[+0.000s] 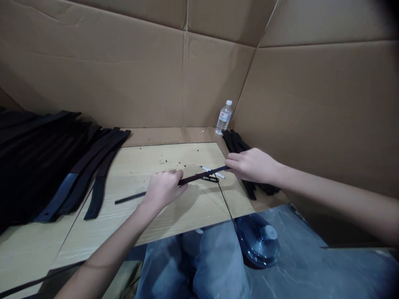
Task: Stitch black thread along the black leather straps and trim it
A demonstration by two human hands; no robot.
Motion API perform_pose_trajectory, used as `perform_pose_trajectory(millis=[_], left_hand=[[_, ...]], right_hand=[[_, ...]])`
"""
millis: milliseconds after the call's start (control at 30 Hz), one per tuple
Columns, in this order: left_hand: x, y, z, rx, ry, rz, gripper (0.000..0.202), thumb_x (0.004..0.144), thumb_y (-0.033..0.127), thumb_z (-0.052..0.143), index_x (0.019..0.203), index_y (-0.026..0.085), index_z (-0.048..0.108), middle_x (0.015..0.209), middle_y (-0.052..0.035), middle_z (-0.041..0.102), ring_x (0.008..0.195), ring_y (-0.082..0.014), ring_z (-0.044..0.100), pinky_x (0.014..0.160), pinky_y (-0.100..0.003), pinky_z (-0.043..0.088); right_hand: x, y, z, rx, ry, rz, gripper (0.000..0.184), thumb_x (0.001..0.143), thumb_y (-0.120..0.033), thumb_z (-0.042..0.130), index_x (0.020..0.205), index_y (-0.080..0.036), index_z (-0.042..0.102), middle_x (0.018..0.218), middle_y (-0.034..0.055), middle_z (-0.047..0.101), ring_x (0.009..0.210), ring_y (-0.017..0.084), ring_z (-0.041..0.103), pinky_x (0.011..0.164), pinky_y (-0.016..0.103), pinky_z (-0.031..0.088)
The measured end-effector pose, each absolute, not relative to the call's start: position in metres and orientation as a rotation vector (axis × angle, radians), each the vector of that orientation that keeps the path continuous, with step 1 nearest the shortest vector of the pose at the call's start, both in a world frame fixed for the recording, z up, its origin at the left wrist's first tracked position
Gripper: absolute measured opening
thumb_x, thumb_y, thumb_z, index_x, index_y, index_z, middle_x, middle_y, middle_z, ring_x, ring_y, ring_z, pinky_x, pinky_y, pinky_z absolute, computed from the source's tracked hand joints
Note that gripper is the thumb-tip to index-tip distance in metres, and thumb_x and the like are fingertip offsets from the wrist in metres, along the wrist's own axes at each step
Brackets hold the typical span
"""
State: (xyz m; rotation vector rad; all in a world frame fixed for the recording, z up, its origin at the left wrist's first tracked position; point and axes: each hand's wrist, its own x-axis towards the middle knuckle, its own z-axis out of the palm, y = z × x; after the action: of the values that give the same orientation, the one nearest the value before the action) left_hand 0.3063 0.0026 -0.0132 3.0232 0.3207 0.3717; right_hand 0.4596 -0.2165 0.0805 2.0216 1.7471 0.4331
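Observation:
A long thin black strap (195, 177) stretches across the light wooden table (174, 158), held a little above it. My left hand (163, 189) is closed around its middle part, and the strap's left end sticks out past it toward the pile at the left. My right hand (251, 165) is closed on the strap's right end. Below the strap lie a small black snipper-like tool (210, 179) and a white pen-like stick (213, 172). A thin dark thread (225, 203) hangs from the strap toward my lap.
A big stack of black straps (46, 162) covers the table's left side. A smaller bundle of black straps (240, 145) lies at the right, by a water bottle (224, 116). Cardboard walls (124, 70) enclose the table. A large blue water jug (258, 245) stands on the floor by my knees.

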Motion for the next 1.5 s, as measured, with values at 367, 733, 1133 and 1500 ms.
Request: perform_pose_trajectory(millis=[367,733,1133,1500], left_hand=[[0.306,-0.006,-0.029,3.071,0.366,0.746,0.013,0.082,0.023,0.048,0.083,0.018,0.059,0.081,-0.0073,0.065,0.076,-0.0193,0.061,0.057,-0.028,0.033],[0.317,-0.011,-0.018,2.752,0.166,0.459,0.021,0.077,0.023,0.053,0.098,0.020,0.056,0.092,-0.0024,0.065,0.078,-0.0170,0.061,0.058,-0.025,0.036],[0.340,-0.051,0.011,2.411,-0.291,0.424,0.041,0.087,0.050,0.045,0.116,0.022,0.056,0.110,-0.0031,0.064,0.096,-0.0166,0.060,0.082,-0.029,0.045],[0.331,-0.044,0.012,2.362,-0.267,0.380,0.030,0.083,0.044,0.055,0.104,0.024,0.063,0.102,-0.0001,0.067,0.092,-0.0163,0.061,0.082,-0.029,0.045]], right_hand=[[0.459,-0.218,0.073,2.449,1.709,-0.087,0.038,0.089,-0.052,0.045,0.084,-0.018,0.060,0.064,0.0009,0.060,0.055,0.012,0.053,0.049,0.024,0.024],[0.457,-0.227,0.052,2.048,1.857,0.525,0.032,0.084,-0.003,0.046,0.111,-0.020,0.053,0.077,0.0009,0.058,0.064,0.013,0.049,0.055,0.027,0.024],[0.451,-0.227,0.055,1.908,1.867,0.927,0.020,0.089,-0.006,0.041,0.089,-0.011,0.060,0.069,0.0047,0.053,0.064,0.016,0.045,0.059,0.029,0.028],[0.447,-0.239,0.055,1.868,1.887,1.020,0.021,0.087,-0.004,0.041,0.091,-0.011,0.061,0.066,0.0033,0.050,0.060,0.016,0.044,0.057,0.029,0.027]])
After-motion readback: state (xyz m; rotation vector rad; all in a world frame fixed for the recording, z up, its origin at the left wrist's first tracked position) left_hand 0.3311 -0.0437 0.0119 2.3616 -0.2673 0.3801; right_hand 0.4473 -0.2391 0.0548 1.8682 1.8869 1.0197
